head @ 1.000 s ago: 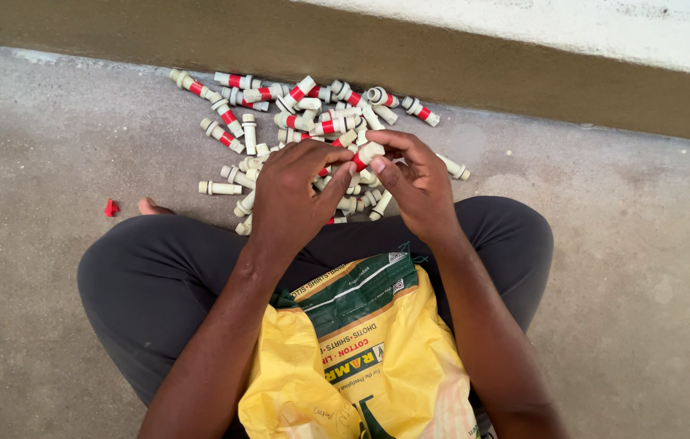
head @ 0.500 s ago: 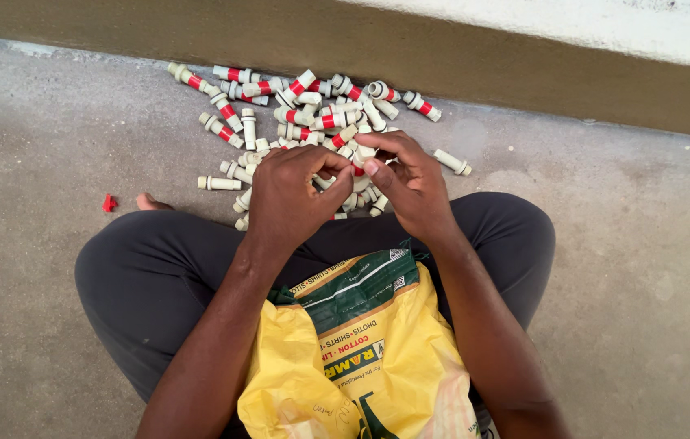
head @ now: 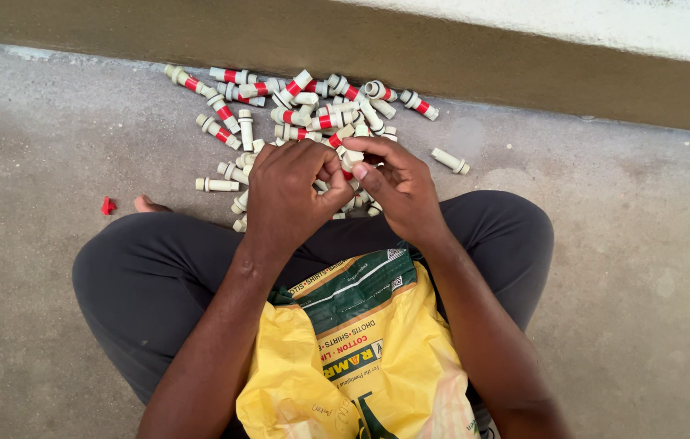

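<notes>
A small cream plastic fitting with a red band sits just above the middle of the frame, pinched between the fingertips of both hands. The left hand is curled, its knuckles turned up toward the camera, thumb and forefinger closed on the near end of the piece. The right hand meets it from the right of the frame, fingers bent over the top of the fitting and thumb pressed under it, so the two hands are together and clamped on the same part; most of the fitting is hidden by the fingers.

Directly behind the hands, toward the top of the frame, lies a loose heap of cream plastic fittings with red bands, scattered on the grey concrete floor. One stray cream fitting lies apart at the right of the heap, and another lies at its left edge. A small red plastic scrap rests alone on the floor at the left, near a bare toe.

The person sits cross-legged in dark grey trousers. A yellow and green plastic bag lies in the lap at the bottom centre. A brown painted wall base runs along the top of the frame
</notes>
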